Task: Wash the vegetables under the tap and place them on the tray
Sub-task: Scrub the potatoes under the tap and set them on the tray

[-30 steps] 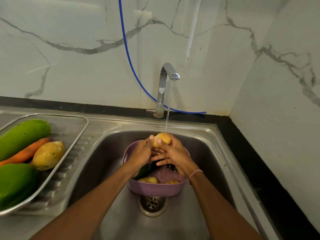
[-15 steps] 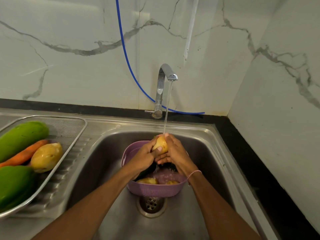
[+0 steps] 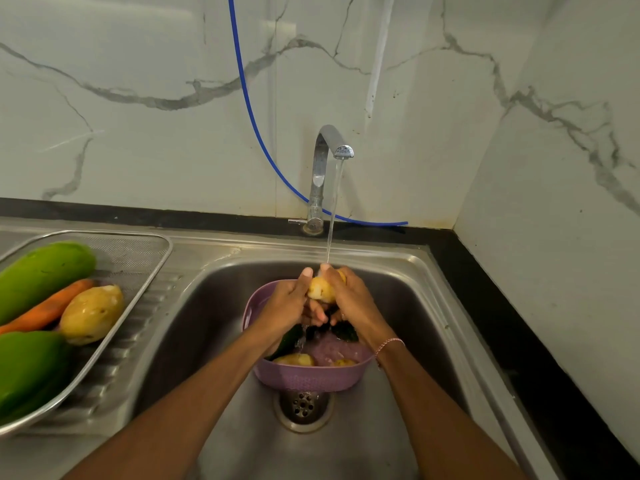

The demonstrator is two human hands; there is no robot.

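Observation:
A yellow potato [image 3: 322, 289] is held between my left hand [image 3: 289, 304] and my right hand [image 3: 353, 299] under the running stream from the steel tap [image 3: 327, 157]. Both hands sit over a purple colander [image 3: 304, 377] in the sink [image 3: 408, 306]; it holds more potatoes [image 3: 296, 359] and a dark green vegetable [image 3: 289, 339], partly hidden by my hands. On the left drainboard a wire mesh tray [image 3: 138, 244] carries two large green vegetables [image 3: 43, 271], a carrot [image 3: 48, 308] and a washed potato [image 3: 91, 313].
The sink drain [image 3: 303, 405] lies just in front of the colander. A blue hose [image 3: 249, 109] hangs down the marble wall behind the tap. A black counter strip [image 3: 491, 313] runs along the sink's right side, next to the marble side wall.
My hands have turned the potato under the stream: my thumbs now press its top and my left hand grips it more from the side. The tray is unchanged.

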